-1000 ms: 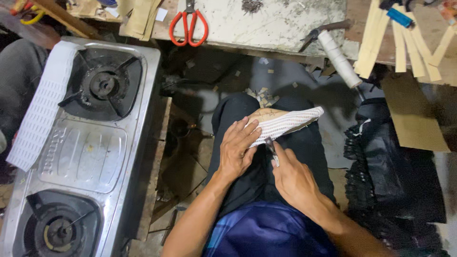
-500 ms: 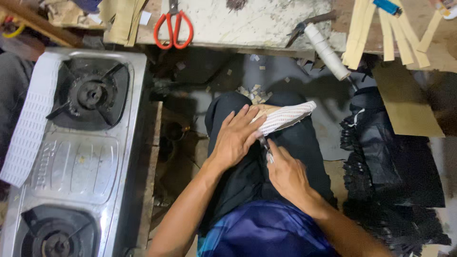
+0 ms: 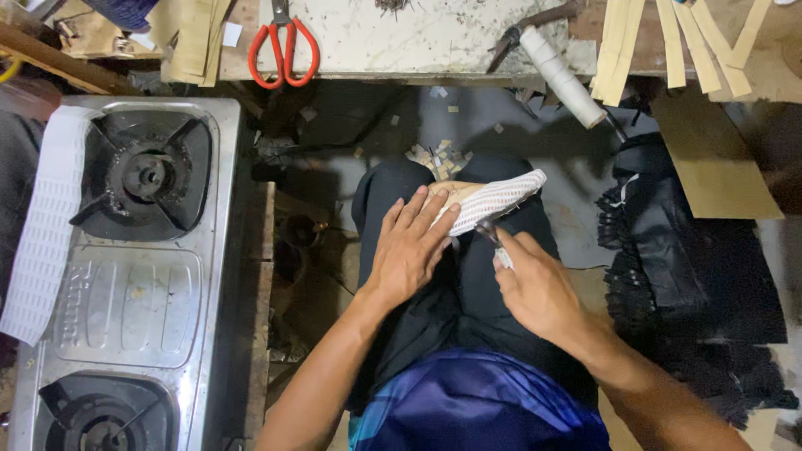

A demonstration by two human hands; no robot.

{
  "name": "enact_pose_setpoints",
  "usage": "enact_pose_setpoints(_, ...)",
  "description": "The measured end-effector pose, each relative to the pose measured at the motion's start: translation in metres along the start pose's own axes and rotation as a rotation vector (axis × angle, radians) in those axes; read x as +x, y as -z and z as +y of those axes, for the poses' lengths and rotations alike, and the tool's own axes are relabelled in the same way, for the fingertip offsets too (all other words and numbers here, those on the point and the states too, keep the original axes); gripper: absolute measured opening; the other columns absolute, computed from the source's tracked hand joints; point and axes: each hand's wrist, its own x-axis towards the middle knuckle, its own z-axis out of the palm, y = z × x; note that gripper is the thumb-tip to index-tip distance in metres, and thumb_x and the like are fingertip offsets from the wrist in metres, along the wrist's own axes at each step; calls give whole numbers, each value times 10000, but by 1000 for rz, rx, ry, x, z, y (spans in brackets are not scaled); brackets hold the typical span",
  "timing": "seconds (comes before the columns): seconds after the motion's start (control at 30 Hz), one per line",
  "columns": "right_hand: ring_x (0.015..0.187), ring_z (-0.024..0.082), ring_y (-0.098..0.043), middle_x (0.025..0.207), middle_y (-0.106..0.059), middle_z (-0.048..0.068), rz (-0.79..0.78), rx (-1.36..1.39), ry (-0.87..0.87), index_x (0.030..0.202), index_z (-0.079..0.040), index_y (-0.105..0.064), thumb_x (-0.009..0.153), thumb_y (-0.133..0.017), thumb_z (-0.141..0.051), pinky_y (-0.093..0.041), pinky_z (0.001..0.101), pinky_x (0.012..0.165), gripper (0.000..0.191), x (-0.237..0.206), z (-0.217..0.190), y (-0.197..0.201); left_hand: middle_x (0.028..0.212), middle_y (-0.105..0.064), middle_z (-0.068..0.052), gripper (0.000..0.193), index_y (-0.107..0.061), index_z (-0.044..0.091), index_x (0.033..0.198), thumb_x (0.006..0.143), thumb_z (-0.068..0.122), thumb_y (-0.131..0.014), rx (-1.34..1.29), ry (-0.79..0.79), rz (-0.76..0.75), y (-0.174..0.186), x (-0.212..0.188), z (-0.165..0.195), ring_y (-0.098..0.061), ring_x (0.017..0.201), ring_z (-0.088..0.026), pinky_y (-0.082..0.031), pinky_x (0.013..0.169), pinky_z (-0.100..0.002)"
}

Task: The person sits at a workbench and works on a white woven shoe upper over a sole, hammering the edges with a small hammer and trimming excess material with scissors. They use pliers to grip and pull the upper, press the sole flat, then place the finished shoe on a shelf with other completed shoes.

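Change since earlier frame: both hands sit a little lower on the lap than 1 second ago, and the left fingers now spread wider over the workpiece; the stove and bench keep their places.
Workpiece: a tan shoe upper wrapped in white mesh fabric lies across the person's knees, below the edge of the marble bench slab.
Left hand: the left hand lies flat and open, palm down, fingers splayed over the near end of the workpiece, pressing it to the lap rather than gripping it.
Right hand: the right hand is closed around a small metal tool whose tip meets the mesh edge, just below the workpiece.
Handling: looks light, soft and floppy, likely to crease or slide on the dark trousers; the mesh could snag or fray. Best held flat near the tan end, clear of the tool tip.
Left of workpiece: a 2-burner steel gas stove with a white perforated strip draped along its far side.
Above workpiece: red-handled scissors, a white thread spool and tan cut strips on the bench.
Right of workpiece: black material heaped on the floor.
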Motion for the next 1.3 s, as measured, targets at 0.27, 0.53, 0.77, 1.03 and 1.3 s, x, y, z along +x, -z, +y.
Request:
enact_pose_setpoints(0.27,767,442,-681,928,-674,189,106,-305,172,1308,-44,-598,857,-633,-97,-551,509,653,456,-1,7,-2,1575,-487,-97,596,-529,181,1477,909,192,-711,5,-23,-33,7,4,-3,-433,1466,-367,-345,1162,-548)
enact_pose_setpoints(0.53,677,451,-690,893,-667,254,134,-434,183,1277,51,-565,866,-628,-99,-570,511,592,442,5,9,-9,1509,-526,-138,490,-540,218,1467,999,338,-618,-18,99,-48,3,37,19,-454,1389,-449,-351,1101,-569)
enact_pose_setpoints(0.77,709,434,-690,781,-688,232,209,-182,299,1187,-5,-657,902,-626,-140,-535,509,606,317,-11,-17,20,1469,-564,-184,536,-450,195,1527,1024,327,-579,84,49,-102,-3,47,12,-529,1321,-504,-411,1099,-569)
enact_pose_setpoints(1.03,635,433,-661,712,-670,213,353,-228,326,954,-12,-611,939,-699,-138,-510,507,552,155,15,-17,7,1455,-563,-224,625,-359,92,1556,994,231,-594,-182,-5,-258,6,60,-10,-543,1289,-478,-426,1099,-504)
enact_pose_setpoints(1.3,617,449,-651,679,-651,227,439,-268,314,933,2,-620,930,-689,-199,-497,532,555,212,21,0,4,1428,-589,-224,585,-379,91,1546,1019,239,-584,-239,35,-293,15,64,-10,-575,1261,-438,-464,1051,-491)
